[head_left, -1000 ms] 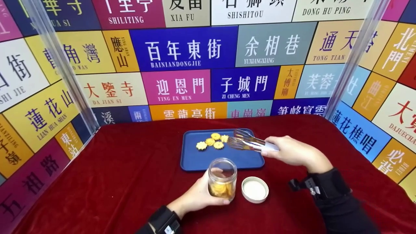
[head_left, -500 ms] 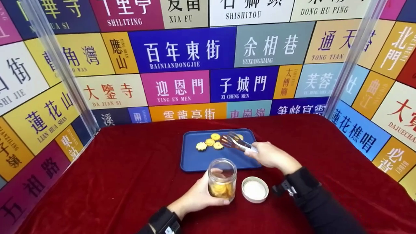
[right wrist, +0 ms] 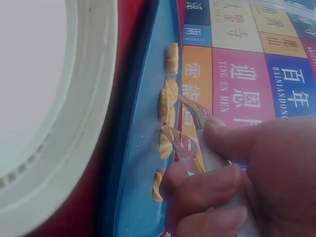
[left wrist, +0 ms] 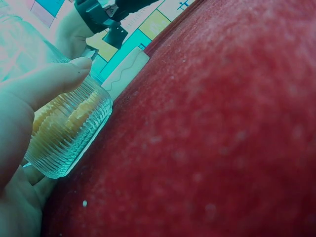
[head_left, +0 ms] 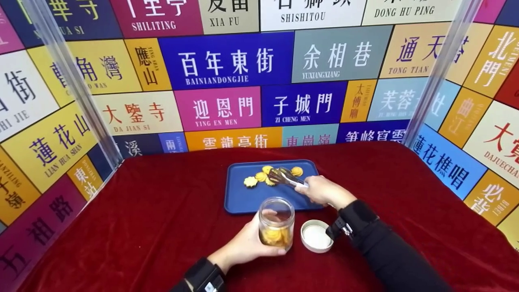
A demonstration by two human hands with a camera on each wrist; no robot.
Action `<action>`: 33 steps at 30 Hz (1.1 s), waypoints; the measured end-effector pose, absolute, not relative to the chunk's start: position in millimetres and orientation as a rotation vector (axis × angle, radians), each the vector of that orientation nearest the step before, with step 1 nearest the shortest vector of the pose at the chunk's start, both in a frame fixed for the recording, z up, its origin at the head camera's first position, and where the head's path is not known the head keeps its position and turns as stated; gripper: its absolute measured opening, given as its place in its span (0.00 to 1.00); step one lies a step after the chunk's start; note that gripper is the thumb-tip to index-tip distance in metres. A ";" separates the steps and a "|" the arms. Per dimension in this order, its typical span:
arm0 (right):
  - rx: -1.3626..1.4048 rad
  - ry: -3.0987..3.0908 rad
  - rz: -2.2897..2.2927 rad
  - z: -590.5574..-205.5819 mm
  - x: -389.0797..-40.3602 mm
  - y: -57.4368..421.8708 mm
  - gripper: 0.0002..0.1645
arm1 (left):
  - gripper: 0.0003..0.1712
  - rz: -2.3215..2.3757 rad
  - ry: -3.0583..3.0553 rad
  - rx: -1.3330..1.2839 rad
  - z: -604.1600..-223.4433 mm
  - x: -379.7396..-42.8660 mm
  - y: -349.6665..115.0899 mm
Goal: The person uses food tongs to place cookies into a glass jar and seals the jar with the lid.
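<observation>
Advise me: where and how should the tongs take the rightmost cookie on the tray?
Probably pinch the rightmost cookie by opposite edges, coming from the near right. It is round and lies low on the tray, apart from the other cookies, leaving room for the tongs on both sides, and the right hand holds them from that side.

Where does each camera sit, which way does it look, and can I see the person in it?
Head: on the person's head, looking forward and down at the blue tray, glass jar and white lid; the left hand and right hand show.
Left wrist: worn there, looking at the glass jar and red cloth; the left hand shows, plus part of the right arm.
Right wrist: worn there, looking past the white lid toward tongs and cookies; the right hand shows.
Shared: head and right wrist both see tongs and cookies.
</observation>
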State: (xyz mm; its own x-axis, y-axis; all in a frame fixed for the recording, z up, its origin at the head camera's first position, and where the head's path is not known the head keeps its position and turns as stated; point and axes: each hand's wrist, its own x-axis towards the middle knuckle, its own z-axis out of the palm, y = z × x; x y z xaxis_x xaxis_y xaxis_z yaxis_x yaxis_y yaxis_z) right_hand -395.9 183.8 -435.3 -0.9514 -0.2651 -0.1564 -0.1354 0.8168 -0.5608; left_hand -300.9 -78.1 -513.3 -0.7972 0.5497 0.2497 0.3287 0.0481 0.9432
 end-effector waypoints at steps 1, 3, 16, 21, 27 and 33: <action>-0.297 2.781 -0.816 -435.7 -396.6 182.4 0.20 | 0.52 1.839 2.136 0.911 -513.4 -301.1 -77.9; -0.276 2.801 -0.776 -436.6 -397.6 179.5 0.20 | 0.53 1.837 2.137 0.913 -513.7 -301.3 -77.7; -0.394 3.005 -0.452 -437.8 -393.4 162.2 0.23 | 0.53 1.835 2.146 0.929 -513.5 -301.7 -77.5; -0.430 3.004 -0.441 -437.3 -391.6 164.2 0.12 | 0.53 1.838 2.141 0.921 -512.4 -301.0 -77.5; -0.456 3.008 -0.411 -435.8 -386.6 172.4 0.11 | 0.53 1.824 2.160 0.908 -512.1 -300.7 -78.3; -0.447 3.034 -0.339 -434.0 -376.0 185.2 0.11 | 0.53 1.817 2.173 0.906 -511.7 -300.0 -78.9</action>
State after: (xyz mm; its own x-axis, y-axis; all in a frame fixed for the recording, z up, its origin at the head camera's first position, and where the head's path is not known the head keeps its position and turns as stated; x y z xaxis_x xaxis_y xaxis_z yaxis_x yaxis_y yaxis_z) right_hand -376.0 185.2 -434.0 -0.9564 -0.2910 -0.0234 -0.2787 0.9339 -0.2239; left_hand -300.0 -78.9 -511.7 -0.8017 0.5442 0.2473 0.3398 0.0745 0.9375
